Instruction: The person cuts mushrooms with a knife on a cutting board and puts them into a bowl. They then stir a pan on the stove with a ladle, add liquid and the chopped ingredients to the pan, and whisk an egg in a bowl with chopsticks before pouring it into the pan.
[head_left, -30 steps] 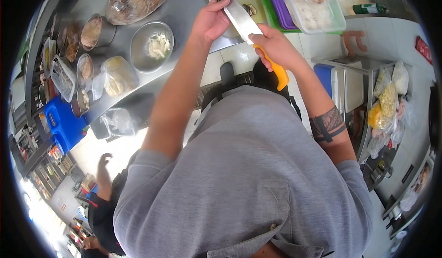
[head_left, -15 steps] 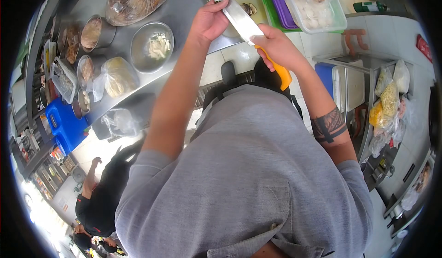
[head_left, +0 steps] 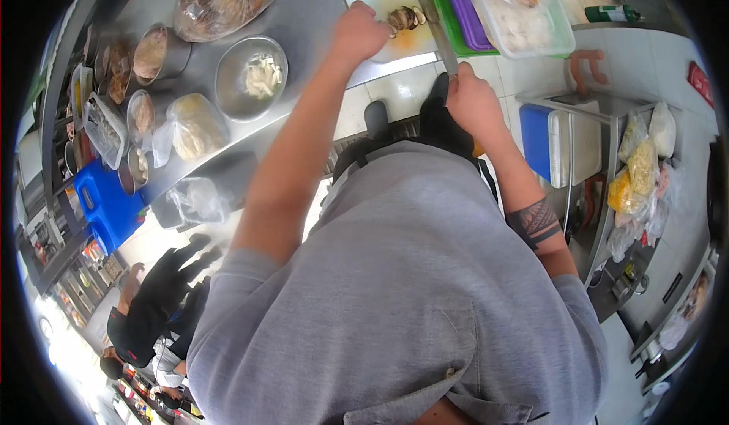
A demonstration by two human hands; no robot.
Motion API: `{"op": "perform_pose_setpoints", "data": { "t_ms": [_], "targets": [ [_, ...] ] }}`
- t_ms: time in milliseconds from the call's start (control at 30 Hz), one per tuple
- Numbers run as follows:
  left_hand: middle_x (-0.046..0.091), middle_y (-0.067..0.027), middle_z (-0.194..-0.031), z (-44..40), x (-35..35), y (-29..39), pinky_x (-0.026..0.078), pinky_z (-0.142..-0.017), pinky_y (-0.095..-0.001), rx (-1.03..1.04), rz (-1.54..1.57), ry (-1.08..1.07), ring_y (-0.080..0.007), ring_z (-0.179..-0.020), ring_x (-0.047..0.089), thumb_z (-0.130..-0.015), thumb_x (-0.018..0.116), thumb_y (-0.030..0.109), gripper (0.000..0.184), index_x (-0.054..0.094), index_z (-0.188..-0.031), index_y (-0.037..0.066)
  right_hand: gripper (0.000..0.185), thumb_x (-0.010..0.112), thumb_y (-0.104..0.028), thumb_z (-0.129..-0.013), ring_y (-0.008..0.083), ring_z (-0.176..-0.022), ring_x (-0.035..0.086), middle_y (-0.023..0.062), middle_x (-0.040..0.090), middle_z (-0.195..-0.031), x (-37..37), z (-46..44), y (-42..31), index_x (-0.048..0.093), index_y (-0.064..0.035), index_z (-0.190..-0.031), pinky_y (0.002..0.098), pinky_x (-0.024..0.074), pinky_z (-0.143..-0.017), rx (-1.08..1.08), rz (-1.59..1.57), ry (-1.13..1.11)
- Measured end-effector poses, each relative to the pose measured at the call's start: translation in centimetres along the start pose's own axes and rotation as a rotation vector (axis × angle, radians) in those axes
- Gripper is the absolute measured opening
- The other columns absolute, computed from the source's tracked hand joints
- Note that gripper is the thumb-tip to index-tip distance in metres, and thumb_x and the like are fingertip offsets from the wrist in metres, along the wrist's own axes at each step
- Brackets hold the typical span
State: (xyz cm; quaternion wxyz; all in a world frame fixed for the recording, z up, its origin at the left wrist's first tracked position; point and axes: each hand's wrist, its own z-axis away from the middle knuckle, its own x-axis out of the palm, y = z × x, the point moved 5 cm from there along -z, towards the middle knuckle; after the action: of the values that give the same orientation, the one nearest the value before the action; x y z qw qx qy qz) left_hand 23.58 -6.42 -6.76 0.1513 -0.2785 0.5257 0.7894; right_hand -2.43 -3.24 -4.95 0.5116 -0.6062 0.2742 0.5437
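Note:
My right hand (head_left: 472,97) is closed round the handle of a large kitchen knife (head_left: 434,24). Its blade points away from me along the right side of a white cutting board (head_left: 370,72); a bit of orange handle shows below the hand. On the board lies a small pile of dark-edged, pale slices (head_left: 407,19), their kind unclear. My left hand (head_left: 362,34) is curled at the board just left of those slices. Its fingertips are partly hidden, so whether they pinch anything cannot be seen.
Left on the steel counter stand a metal bowl (head_left: 250,106) of pale strips, a tied bag (head_left: 225,4) and several metal containers of food. Right of the board are stacked green and purple boards (head_left: 465,11) under a plastic tub (head_left: 524,26). Other people (head_left: 152,303) stand at lower left.
The knife, held across between both hands before, has swung to the board's right side. My left hand has let go of the blade and moved beside the slices. People at lower left have shifted.

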Motion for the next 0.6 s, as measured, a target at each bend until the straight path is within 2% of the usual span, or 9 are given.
{"op": "perform_pose_setpoints", "data": {
  "t_ms": [33,100,200,267,300,333,400,500,600],
  "targets": [
    [0.070,-0.0258,-0.107,0.4,0.0,1.4,0.055,-0.087,-0.0396,-0.026,-0.102,0.016,-0.0339,-0.101,0.070,-0.085,0.075,0.029,0.058,0.058,-0.128,-0.006,0.023,0.052,-0.023,-0.104,0.0275,-0.049,0.062,0.0165,0.060,-0.065,-1.2,0.0,-1.1,0.051,-0.0007,-0.104,0.0409,0.0521,-0.047,-0.001,-0.004,-0.002],
    [0.069,-0.0300,-0.112,0.9,0.7,2.7,0.055,-0.092,-0.0418,-0.053,-0.208,0.036,-0.0381,-0.107,0.069,-0.085,0.076,0.033,0.063,0.058,-0.132,-0.005,0.021,0.051,-0.023,-0.104,0.0236,-0.047,0.060,0.0125,0.057,-0.063,-2.5,0.5,-2.7,0.051,-0.0024,-0.104,0.0390,0.0503,-0.044,0.424,-0.607,-0.386],
    [0.067,-0.0311,-0.118,1.0,1.6,3.8,0.054,-0.098,-0.0450,-0.063,-0.194,0.082,-0.0418,-0.112,0.067,-0.085,0.077,0.039,0.068,0.057,-0.136,-0.001,0.020,0.051,-0.023,-0.105,0.0191,-0.044,0.057,0.0079,0.053,-0.061,-0.8,1.0,-2.8,0.052,-0.0037,-0.104,0.0369,0.0477,-0.040,0.413,-0.776,-0.455],
    [0.065,-0.0317,-0.123,0.9,1.9,4.4,0.054,-0.098,-0.0450,0.000,-0.161,0.085,-0.0401,-0.114,0.066,-0.087,0.076,0.041,0.068,0.056,-0.138,0.002,0.021,0.051,-0.022,-0.104,0.0201,-0.044,0.057,0.0104,0.055,-0.064,-0.1,1.2,-3.2,0.052,-0.0013,-0.106,0.0373,0.0485,-0.041,0.398,-0.791,-0.467],
    [0.068,-0.0298,-0.116,0.5,2.3,4.0,0.055,-0.096,-0.0453,0.038,-0.116,0.126,-0.0405,-0.114,0.065,-0.088,0.075,0.037,0.059,0.062,-0.132,0.001,0.023,0.051,-0.021,-0.103,0.0210,-0.044,0.057,0.0130,0.058,-0.067,0.3,1.3,-3.7,0.053,0.0011,-0.108,0.0377,0.0493,-0.042,0.386,-0.807,-0.480],
    [0.068,-0.0298,-0.116,0.1,2.7,3.3,0.055,-0.096,-0.0453,0.033,-0.114,0.138,-0.0405,-0.114,0.065,-0.088,0.075,0.037,0.059,0.062,-0.132,0.001,0.023,0.051,-0.021,-0.103,0.0210,-0.044,0.057,0.0130,0.058,-0.067,0.6,1.3,-4.0,0.053,0.0011,-0.108,0.0377,0.0493,-0.042,0.374,-0.804,-0.485],
    [0.072,-0.0254,-0.105,-0.4,2.8,2.6,0.055,-0.094,-0.0449,0.137,-0.010,0.206,-0.0418,-0.107,0.067,-0.088,0.073,0.032,0.044,0.070,-0.118,0.001,0.021,0.051,-0.020,-0.103,0.0211,-0.044,0.058,0.0126,0.057,-0.067,1.2,1.0,-4.7,0.053,0.0004,-0.109,0.0378,0.0495,-0.042,0.380,-0.843,-0.475],
    [0.074,-0.0216,-0.095,-0.1,1.8,1.6,0.056,-0.091,-0.0454,0.137,0.037,0.338,-0.0419,-0.099,0.069,-0.087,0.072,0.027,0.031,0.074,-0.107,0.003,0.020,0.051,-0.019,-0.103,0.0192,-0.044,0.056,0.0098,0.055,-0.066,1.6,0.9,-5.5,0.054,-0.0006,-0.109,0.0369,0.0478,-0.041,0.351,-0.904,-0.498],
    [0.075,-0.0207,-0.094,1.6,-0.6,1.0,0.057,-0.088,-0.0451,0.204,0.039,0.462,-0.0412,-0.093,0.071,-0.087,0.070,0.023,0.028,0.075,-0.108,0.005,0.019,0.051,-0.019,-0.103,0.0169,-0.043,0.053,0.0070,0.054,-0.066,2.5,0.5,-6.5,0.054,-0.0027,-0.112,0.0354,0.0460,-0.040,0.335,-0.915,-0.558]
  ]
}}
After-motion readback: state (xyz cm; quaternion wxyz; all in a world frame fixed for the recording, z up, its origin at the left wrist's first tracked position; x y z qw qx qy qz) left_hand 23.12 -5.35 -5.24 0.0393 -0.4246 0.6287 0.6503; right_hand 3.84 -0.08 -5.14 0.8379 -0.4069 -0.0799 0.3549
